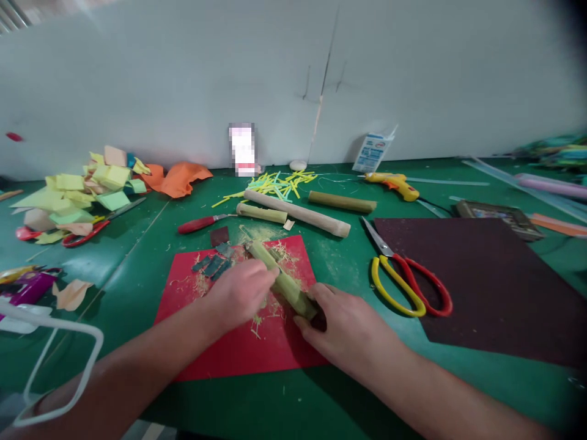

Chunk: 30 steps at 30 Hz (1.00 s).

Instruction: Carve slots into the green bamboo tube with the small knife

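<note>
A green bamboo stick (280,278) lies slanted across a red sheet (238,351) on the green table. My right hand (342,327) grips its near end with closed fingers. My left hand (241,293) is curled against the middle of the stick; what its fingers pinch is hidden. Pale shavings (275,253) and small dark scraps (211,266) litter the sheet around the stick.
Beyond the sheet lie a red-handled knife (202,223), two short bamboo pieces (342,202), and a wooden dowel (298,213). Scissors (406,278), a dark brown sheet (495,287) and a glue gun (397,184) are right. Paper scraps (87,192) pile at left.
</note>
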{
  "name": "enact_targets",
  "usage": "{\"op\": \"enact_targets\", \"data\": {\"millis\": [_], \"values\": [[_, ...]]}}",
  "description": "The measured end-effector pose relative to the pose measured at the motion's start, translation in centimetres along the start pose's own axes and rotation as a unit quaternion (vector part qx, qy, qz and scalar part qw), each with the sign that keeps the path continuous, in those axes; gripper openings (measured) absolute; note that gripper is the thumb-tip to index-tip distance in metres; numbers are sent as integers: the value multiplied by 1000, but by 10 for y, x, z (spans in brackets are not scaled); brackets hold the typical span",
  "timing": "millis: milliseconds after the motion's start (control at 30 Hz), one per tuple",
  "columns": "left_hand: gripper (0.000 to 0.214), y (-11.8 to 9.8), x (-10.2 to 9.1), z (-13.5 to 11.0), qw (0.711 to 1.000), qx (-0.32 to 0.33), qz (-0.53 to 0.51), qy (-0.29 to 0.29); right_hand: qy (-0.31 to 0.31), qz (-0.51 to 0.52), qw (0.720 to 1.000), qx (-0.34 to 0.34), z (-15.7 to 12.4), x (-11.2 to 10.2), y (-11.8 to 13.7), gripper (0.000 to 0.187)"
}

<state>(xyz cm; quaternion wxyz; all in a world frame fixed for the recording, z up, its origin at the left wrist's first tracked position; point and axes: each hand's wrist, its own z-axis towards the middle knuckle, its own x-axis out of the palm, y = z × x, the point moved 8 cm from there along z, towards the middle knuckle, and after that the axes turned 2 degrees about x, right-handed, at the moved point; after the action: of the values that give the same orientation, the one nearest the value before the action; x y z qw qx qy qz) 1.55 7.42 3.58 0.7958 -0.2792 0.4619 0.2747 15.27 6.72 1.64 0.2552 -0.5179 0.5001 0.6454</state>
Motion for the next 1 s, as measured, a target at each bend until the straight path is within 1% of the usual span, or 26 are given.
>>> {"op": "enact_targets", "data": {"millis": [33, 100, 200, 233, 300, 400, 433, 533, 567, 600, 667, 733, 900, 933, 1000], "values": [[26, -5, 2, 0, 1000, 22, 17, 15, 1, -1, 1000, -1, 0, 1, 0, 11], [28, -1, 2, 0, 997, 35, 60, 20, 0, 1, 1000, 0, -1, 1, 0, 12], [26, 20, -6, 2, 994, -16, 106, -20, -9, 10, 1000, 0, -1, 0, 1, 14], [26, 24, -8, 3, 993, -29, 108, -28, -10, 11, 1000, -1, -1, 0, 1, 13], [25, 19, -5, 3, 996, -22, 89, -17, -11, 7, 1000, -3, -1, 1, 1, 12], [24, 5, 3, 2, 999, 18, 46, 19, -16, -2, 1000, -4, -1, 1, 2, 11], [24, 6, 2, 2, 999, 17, 45, 15, -18, -1, 1000, -3, -1, 1, 2, 11], [25, 20, -8, 2, 997, -26, 68, -36, -22, 4, 1000, -2, 0, 1, 2, 13], [25, 24, -9, 2, 996, -36, 73, -42, -23, 3, 1000, -1, 0, 1, 2, 13], [25, 24, -8, 2, 996, -36, 73, -37, -21, 2, 1000, -2, 0, 1, 2, 12], [24, 19, -3, 1, 998, -12, 63, -5, -16, -1, 1000, -1, 1, 2, 2, 11], [25, 16, -1, 1, 998, 3, 54, 9, -13, 1, 1000, 0, 1, 3, 2, 11], [28, 36, -11, 4, 995, -47, 76, -44, -9, 5, 1000, 3, -1, 1, 3, 12], [27, 36, -10, 4, 995, -47, 77, -43, -7, 4, 1000, 3, -1, 1, 3, 11], [26, 30, -4, 3, 997, -26, 67, -21, -7, 0, 1000, 2, -1, 1, 3, 11]]}}
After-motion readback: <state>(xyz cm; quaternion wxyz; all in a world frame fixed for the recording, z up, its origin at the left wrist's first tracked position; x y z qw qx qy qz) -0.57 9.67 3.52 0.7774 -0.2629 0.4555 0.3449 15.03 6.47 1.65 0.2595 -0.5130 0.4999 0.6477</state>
